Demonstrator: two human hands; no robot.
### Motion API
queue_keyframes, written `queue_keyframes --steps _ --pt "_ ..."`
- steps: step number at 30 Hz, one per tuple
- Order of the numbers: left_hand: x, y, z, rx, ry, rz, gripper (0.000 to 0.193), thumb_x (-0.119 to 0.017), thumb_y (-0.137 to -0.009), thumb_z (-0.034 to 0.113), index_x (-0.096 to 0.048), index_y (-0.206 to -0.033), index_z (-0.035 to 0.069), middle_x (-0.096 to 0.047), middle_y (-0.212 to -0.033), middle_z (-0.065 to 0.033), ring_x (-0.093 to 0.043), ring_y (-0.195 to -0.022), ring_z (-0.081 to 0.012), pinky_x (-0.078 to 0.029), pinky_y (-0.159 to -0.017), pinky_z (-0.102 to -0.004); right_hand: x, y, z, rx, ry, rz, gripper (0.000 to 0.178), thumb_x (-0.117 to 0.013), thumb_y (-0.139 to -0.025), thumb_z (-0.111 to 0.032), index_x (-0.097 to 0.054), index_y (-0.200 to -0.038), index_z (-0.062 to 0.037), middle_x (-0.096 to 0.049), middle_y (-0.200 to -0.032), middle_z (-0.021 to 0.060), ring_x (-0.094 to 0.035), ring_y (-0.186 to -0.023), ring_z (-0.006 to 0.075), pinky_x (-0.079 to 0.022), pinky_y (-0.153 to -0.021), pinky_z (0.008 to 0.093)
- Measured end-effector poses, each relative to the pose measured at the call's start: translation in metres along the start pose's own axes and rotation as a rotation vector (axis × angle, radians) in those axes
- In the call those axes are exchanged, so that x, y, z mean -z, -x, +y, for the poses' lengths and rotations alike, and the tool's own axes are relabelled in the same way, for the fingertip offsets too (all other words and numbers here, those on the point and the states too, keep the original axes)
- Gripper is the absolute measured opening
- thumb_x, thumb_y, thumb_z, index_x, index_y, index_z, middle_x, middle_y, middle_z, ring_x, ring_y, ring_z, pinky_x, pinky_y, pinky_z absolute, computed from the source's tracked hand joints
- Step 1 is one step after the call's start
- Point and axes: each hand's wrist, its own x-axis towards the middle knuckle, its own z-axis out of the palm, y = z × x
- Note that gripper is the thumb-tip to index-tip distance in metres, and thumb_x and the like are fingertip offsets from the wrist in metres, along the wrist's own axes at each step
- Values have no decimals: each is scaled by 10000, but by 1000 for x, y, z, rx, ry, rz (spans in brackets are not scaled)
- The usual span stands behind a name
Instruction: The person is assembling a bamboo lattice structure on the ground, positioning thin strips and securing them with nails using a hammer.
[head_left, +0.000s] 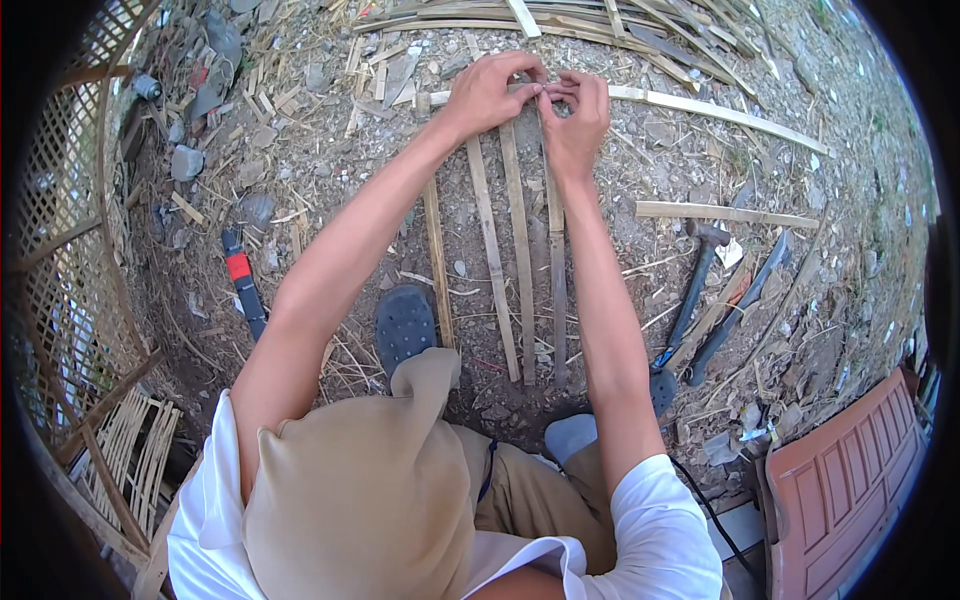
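Note:
Both hands meet over a long pale bamboo strip that lies crosswise on the ground. My left hand comes in from the left with thumb and finger pinched together. Right against it, my right hand is also pinched, its fingertips touching or nearly touching the left ones. Whatever sits between the fingertips is too small and hidden to make out. Several narrow bamboo slats run from under the crosswise strip toward my feet, roughly side by side with gaps between them. The tops of some are covered by my hands.
On the right lie a hammer, a long dark-handled blade and another bamboo strip. A black tool with a red band is at left. Bamboo pieces are piled beyond. A lattice panel and a reddish-brown slatted panel stand at the sides.

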Motion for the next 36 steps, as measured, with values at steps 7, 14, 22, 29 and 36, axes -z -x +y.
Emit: queue_keyframes --steps 7,14,22,29,36 --pt "-7 4 -3 -17 175 45 164 -797 -975 70 -783 -1135 40 -777 -1135 -47 -690 -891 -187 -563 -816 -341 -3 2 -4 35 50 18 369 -804 -885 125 -672 -1219 37 -613 -1179 145 -753 -959 233 -651 -814 334" --pt "-11 2 -5 20 189 59 146 -805 -975 70 -795 -1117 37 -785 -1111 -48 -661 -836 -165 -551 -786 -336 -3 3 2 -7 37 26 388 -821 -882 112 -674 -1231 29 -617 -1193 148 -768 -989 239 -650 -831 345" --pt "-14 4 -2 47 161 98 122 -787 -976 50 -794 -1097 42 -798 -1085 -52 -696 -821 -204 -558 -778 -357 9 8 -22 -94 166 -19 452 -864 -847 74 -680 -1255 13 -647 -1176 147 -723 -990 269 -605 -852 398" --pt "-17 7 3 -55 43 142 130 -767 -972 55 -771 -1102 57 -782 -1078 -88 -737 -858 -286 -568 -789 -390 7 31 -19 -111 210 -76 430 -845 -841 74 -721 -1247 4 -667 -1173 172 -711 -1015 347 -590 -881 450" --pt "-18 8 3 -108 -37 128 154 -736 -1012 116 -719 -1154 58 -758 -1052 -113 -758 -938 -346 -586 -828 -442 6 32 -18 -146 164 -72 420 -831 -842 87 -731 -1243 7 -662 -1213 184 -721 -1085 390 -590 -934 467"
